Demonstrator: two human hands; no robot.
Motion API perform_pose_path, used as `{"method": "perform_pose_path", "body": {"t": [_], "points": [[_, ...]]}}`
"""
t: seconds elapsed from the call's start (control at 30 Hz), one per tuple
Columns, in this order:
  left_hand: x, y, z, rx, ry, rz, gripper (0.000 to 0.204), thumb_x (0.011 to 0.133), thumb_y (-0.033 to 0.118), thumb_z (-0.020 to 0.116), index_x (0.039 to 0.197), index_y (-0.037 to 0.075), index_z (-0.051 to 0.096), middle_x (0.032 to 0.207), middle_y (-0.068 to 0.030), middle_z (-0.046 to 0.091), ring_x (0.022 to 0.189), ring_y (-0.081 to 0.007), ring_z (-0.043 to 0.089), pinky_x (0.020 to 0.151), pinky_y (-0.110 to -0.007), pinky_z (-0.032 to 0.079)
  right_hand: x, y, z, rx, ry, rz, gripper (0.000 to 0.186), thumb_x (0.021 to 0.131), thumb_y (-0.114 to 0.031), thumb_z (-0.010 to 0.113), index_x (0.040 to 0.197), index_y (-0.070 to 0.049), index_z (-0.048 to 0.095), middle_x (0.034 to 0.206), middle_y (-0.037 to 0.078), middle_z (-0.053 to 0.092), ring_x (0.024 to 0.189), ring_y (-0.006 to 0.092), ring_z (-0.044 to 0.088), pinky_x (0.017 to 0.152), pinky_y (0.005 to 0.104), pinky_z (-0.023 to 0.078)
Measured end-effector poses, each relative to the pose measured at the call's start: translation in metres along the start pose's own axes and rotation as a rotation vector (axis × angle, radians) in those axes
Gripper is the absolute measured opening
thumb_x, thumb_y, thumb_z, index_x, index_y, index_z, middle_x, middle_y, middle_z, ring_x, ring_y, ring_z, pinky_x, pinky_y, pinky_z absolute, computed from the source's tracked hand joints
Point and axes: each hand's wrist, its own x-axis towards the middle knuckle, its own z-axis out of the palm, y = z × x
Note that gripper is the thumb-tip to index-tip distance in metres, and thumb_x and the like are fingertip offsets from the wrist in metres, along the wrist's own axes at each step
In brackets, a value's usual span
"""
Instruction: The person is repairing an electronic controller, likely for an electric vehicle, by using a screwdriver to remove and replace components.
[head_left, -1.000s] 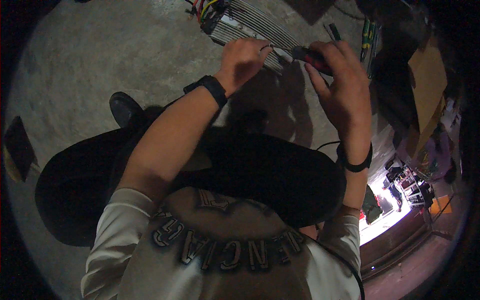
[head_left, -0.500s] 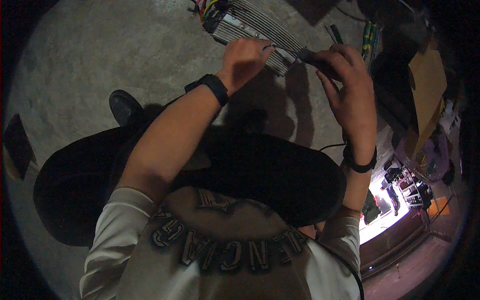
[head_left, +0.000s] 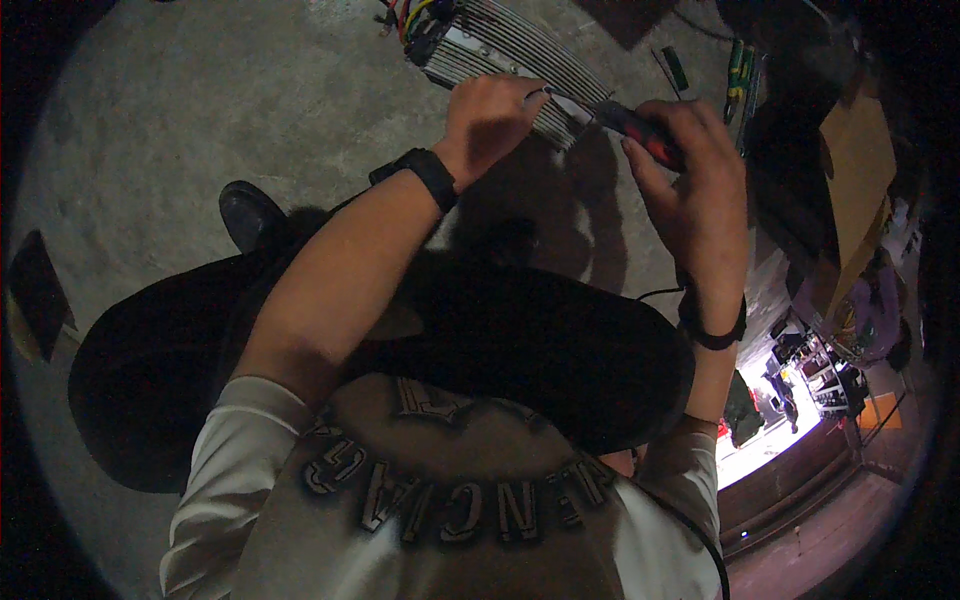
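Observation:
A finned aluminum housing (head_left: 480,50) lies on the concrete floor at the top, with coloured wires (head_left: 410,20) at its left end. My left hand (head_left: 485,125) is closed at its lower edge, fingertips pinched by a small dark, curved piece too small to name. My right hand (head_left: 700,200) is closed on a black and red screwdriver (head_left: 655,140), whose shaft points left toward my left fingertips over the housing.
Green-and-yellow handled tools (head_left: 738,80) and a thin dark tool (head_left: 675,70) lie at upper right. A cardboard sheet (head_left: 855,175) stands beyond them. My folded legs, a dark shoe (head_left: 250,215) and a dark panel (head_left: 35,290) at left are in view.
My right hand has shifted slightly rightward and down with the screwdriver, showing more of its red handle now. My left hand stays nearly in place.

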Motion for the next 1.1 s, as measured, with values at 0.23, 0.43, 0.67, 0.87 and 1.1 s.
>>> {"method": "perform_pose_path", "body": {"t": [0.23,0.43,0.67,0.87,1.1], "points": [[0.0,-0.004,0.002,-0.002,-0.035,-0.025,0.021,0.092,0.027,0.071,0.101,0.009,0.078,0.09,-0.015,0.076,0.078,-0.0347,0.073,0.069,-0.043,0.059,0.003,-0.002,0.007,-0.137,0.025,0.012,0.028,0.088,-0.024,0.076,0.105,-0.003,0.069,0.101,0.019,0.069,0.091,0.0412,0.068,0.08,0.0475,0.054],[-0.002,-0.005,-0.001,0.0,-0.045,-0.051,0.021,0.092,0.026,0.071,0.101,0.008,0.078,0.091,-0.0162,0.076,0.08,-0.0357,0.073,0.071,-0.044,0.059,0.014,-0.011,0.006,-0.205,-0.035,0.068,0.034,0.092,-0.034,0.07,0.096,0.0,0.069,0.088,0.025,0.07,0.085,0.0462,0.068,0.077,0.0533,0.054],[-0.003,-0.004,-0.005,-0.033,-0.062,-0.054,0.022,0.092,0.024,0.071,0.101,0.005,0.077,0.091,-0.017,0.076,0.081,-0.0364,0.073,0.072,-0.045,0.059,0.018,-0.021,0.005,-0.238,-0.07,0.131,0.036,0.092,-0.037,0.069,0.095,-0.001,0.07,0.081,0.026,0.07,0.082,0.048,0.068,0.076,0.0554,0.054],[-0.008,-0.001,-0.004,-0.005,-0.049,-0.041,0.02,0.091,0.023,0.073,0.099,0.005,0.078,0.09,-0.016,0.076,0.077,-0.0342,0.073,0.069,-0.044,0.059,0.01,-0.019,0.003,-0.075,-0.015,-0.012,0.032,0.089,-0.022,0.071,0.113,-0.001,0.064,0.107,0.024,0.065,0.096,0.0454,0.066,0.081,0.0519,0.053],[-0.009,-0.006,0.003,0.037,0.014,0.036,0.019,0.089,0.022,0.076,0.096,0.006,0.078,0.088,-0.0138,0.076,0.075,-0.0312,0.073,0.066,-0.042,0.058,0.004,-0.013,-0.006,-0.091,-0.103,-0.08,0.03,0.09,-0.013,0.07,0.117,-0.003,0.062,0.11,0.022,0.061,0.099,0.0448,0.065,0.081,0.0508,0.053]]}}
